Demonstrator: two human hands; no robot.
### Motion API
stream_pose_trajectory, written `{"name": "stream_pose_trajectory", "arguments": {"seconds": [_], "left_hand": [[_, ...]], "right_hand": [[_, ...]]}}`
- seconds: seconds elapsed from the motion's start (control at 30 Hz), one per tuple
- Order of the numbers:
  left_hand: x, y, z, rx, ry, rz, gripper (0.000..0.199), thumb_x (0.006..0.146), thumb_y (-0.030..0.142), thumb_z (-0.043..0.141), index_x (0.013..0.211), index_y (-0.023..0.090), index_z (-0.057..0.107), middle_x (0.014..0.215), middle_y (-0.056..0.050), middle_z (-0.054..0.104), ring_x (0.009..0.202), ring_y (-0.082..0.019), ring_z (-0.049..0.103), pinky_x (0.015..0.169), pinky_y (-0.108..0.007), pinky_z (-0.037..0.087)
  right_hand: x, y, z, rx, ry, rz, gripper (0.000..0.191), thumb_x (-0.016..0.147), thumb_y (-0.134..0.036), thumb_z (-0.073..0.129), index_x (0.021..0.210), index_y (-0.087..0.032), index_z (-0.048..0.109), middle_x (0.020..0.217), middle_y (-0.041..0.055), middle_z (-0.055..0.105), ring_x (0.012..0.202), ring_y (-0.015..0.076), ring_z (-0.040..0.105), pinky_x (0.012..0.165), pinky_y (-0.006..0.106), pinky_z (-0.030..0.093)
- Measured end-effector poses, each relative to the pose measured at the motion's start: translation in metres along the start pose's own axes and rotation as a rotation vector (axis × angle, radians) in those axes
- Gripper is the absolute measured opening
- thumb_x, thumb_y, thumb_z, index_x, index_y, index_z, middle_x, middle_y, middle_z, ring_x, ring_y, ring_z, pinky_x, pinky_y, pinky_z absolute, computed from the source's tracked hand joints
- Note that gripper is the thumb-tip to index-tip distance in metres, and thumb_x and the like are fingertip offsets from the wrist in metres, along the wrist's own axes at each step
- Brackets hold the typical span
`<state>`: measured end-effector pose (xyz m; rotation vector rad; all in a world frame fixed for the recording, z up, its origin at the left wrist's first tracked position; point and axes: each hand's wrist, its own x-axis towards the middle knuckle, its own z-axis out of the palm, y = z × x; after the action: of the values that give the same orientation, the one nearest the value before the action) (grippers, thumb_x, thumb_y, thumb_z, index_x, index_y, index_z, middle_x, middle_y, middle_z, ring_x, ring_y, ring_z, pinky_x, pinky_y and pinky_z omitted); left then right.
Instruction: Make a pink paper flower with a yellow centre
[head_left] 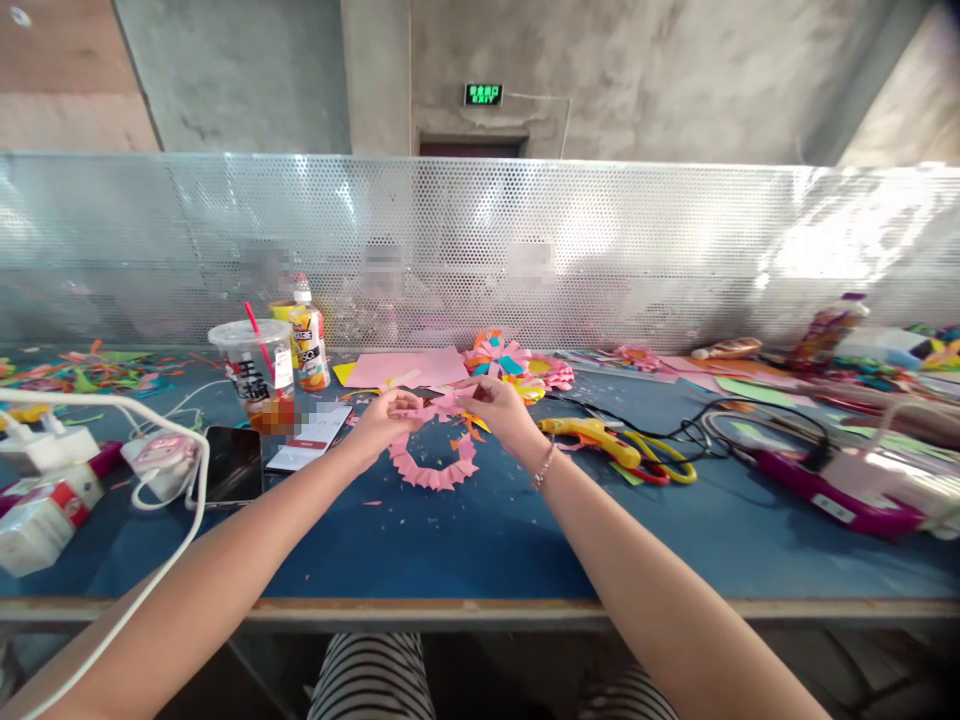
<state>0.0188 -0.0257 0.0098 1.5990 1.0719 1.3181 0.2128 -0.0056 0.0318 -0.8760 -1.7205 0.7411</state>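
Note:
A pink paper strip with a zigzag-cut edge [433, 474] hangs in a loop over the blue tabletop. Its upper part runs between my two hands. My left hand [391, 415] pinches it on one side, while the fingers of my right hand [491, 400] are closed on it at the other. Just behind them lie pink paper sheets [409, 367]. Beyond my right hand sits a paper flower in pink, blue and orange [496, 357]. Small orange paper scraps [469, 432] show by the strip.
Left of my hands stand a lidded drink cup [255, 375], a bottle [309, 340] and two phones [231, 465]. On the right lie a yellow glue gun [592, 438], scissors [667, 460], black cables and a purple power strip [840, 495]. A white cable [201, 480] crosses near my left arm.

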Motion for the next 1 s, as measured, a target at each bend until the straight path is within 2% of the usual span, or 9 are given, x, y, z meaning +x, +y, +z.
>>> {"name": "stream_pose_trajectory", "arguments": {"seconds": [0.1, 0.3, 0.47, 0.77, 1.0], "left_hand": [[0.001, -0.001, 0.000, -0.096, 0.007, -0.042, 0.039, 0.055, 0.014, 0.066, 0.092, 0.015, 0.054, 0.095, -0.007, 0.057, 0.083, -0.014, 0.056, 0.070, -0.027, 0.047], [0.002, -0.001, 0.000, -0.207, 0.045, -0.131, 0.032, 0.057, 0.011, 0.065, 0.086, 0.015, 0.052, 0.077, -0.001, 0.056, 0.064, -0.009, 0.058, 0.064, -0.025, 0.048], [-0.001, 0.007, 0.002, -0.338, 0.073, -0.206, 0.030, 0.056, 0.009, 0.064, 0.081, 0.016, 0.050, 0.069, 0.002, 0.055, 0.056, -0.009, 0.059, 0.057, -0.023, 0.046], [-0.001, 0.007, 0.003, -0.396, 0.050, -0.166, 0.041, 0.054, 0.011, 0.070, 0.090, 0.014, 0.050, 0.065, 0.000, 0.059, 0.054, -0.011, 0.059, 0.050, -0.020, 0.042], [-0.002, 0.010, 0.004, -0.406, 0.082, -0.182, 0.040, 0.053, 0.010, 0.071, 0.086, 0.015, 0.049, 0.064, 0.001, 0.058, 0.052, -0.011, 0.059, 0.050, -0.021, 0.043]], "right_hand": [[-0.001, -0.001, 0.004, 0.050, -0.009, 0.009, 0.021, 0.064, -0.029, 0.060, 0.080, -0.015, 0.058, 0.059, -0.0036, 0.048, 0.054, 0.0084, 0.046, 0.053, 0.022, 0.038], [-0.004, -0.005, 0.007, 0.104, -0.013, 0.050, 0.022, 0.063, -0.031, 0.062, 0.077, -0.016, 0.055, 0.061, -0.0024, 0.052, 0.056, 0.0091, 0.049, 0.052, 0.022, 0.038], [-0.004, -0.005, 0.009, 0.084, -0.024, 0.040, 0.020, 0.065, -0.033, 0.060, 0.069, -0.017, 0.050, 0.061, -0.0024, 0.051, 0.057, 0.0095, 0.050, 0.054, 0.023, 0.040], [-0.006, -0.007, 0.009, 0.047, -0.084, 0.045, 0.019, 0.067, -0.031, 0.059, 0.067, -0.018, 0.045, 0.062, -0.0024, 0.050, 0.060, 0.0119, 0.056, 0.056, 0.024, 0.043], [-0.006, -0.005, 0.010, 0.064, -0.133, 0.001, 0.018, 0.066, -0.028, 0.060, 0.067, -0.018, 0.046, 0.059, -0.0039, 0.049, 0.054, 0.0091, 0.051, 0.052, 0.022, 0.041]]}}
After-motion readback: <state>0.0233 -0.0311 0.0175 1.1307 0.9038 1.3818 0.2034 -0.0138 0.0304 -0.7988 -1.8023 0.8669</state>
